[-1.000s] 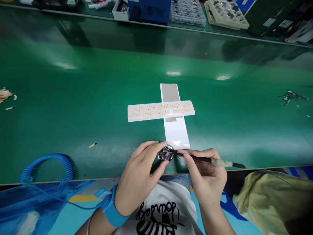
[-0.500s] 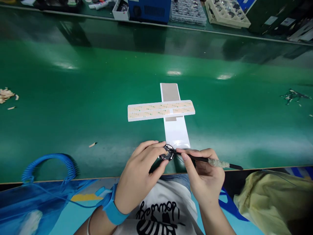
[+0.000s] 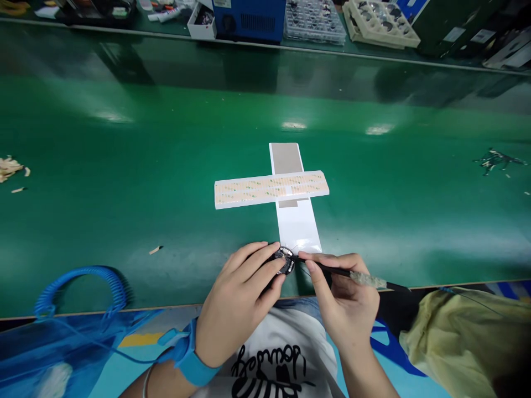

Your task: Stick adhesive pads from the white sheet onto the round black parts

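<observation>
My left hand point(image 3: 244, 296) is closed around a small round black device point(image 3: 286, 261) with silvery parts inside, holding it at the front edge of the green bench. In my right hand point(image 3: 348, 298) is a pair of black tweezers point(image 3: 338, 270), wrapped with pale material partway along. Their tips touch the right side of the device, where thin dark wires show. Just beyond the device lies a white adhesive sheet point(image 3: 298, 224) with grey patches. Across it rests a strip of small beige stickers point(image 3: 244, 190). The fingertips hide part of the device.
A coiled blue cord point(image 3: 81, 276) runs to the blue wrist strap point(image 3: 193, 354) on my left wrist. Beige scraps point(image 3: 9, 167) lie far left, dark scraps point(image 3: 500, 160) far right. On the back shelf stand a blue box point(image 3: 251, 21), clear trays point(image 3: 315, 21) and a cream tray point(image 3: 379, 23).
My left fingers have shifted slightly over the device, the index finger lying further across it. The tweezers stay at its right side. The whole view has moved a little.
</observation>
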`<state>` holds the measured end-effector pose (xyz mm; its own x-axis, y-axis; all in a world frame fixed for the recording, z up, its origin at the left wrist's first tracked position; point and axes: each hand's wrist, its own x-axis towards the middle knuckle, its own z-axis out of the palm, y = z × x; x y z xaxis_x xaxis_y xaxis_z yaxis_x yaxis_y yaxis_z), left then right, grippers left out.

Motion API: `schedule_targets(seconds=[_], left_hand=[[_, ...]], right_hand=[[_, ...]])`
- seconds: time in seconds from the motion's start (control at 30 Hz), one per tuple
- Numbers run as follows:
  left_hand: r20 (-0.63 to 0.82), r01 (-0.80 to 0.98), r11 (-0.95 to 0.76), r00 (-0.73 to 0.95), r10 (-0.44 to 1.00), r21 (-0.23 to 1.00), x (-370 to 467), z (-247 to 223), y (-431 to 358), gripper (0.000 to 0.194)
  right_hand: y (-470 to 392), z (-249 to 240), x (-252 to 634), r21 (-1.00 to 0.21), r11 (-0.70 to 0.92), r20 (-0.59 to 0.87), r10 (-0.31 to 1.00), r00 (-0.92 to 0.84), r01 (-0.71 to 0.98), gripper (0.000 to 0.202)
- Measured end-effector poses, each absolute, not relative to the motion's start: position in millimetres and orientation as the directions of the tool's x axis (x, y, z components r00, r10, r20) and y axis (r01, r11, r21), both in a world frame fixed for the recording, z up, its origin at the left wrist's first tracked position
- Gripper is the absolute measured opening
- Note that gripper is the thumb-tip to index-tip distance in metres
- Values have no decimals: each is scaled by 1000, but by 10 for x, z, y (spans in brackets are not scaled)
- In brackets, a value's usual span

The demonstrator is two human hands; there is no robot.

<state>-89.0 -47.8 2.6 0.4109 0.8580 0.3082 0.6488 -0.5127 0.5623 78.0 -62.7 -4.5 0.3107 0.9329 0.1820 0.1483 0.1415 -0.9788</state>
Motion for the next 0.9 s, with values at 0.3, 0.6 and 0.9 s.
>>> schedule_targets(seconds=[0.3,0.6,0.9], left_hand=[[271,641,-436,345,899,632,-889,51,-486,25],[261,643,-420,332,906,640,-891,44,-488,25],[265,638,-419,327,907,646,-892,35,-486,25]], right_hand=[[-645,-4,779,-983,140,169,940,297,116,20],[-653,-42,782,-977,152,189,940,285,147,21],[-654,-33,795,-983,145,172,947,272,115,21]])
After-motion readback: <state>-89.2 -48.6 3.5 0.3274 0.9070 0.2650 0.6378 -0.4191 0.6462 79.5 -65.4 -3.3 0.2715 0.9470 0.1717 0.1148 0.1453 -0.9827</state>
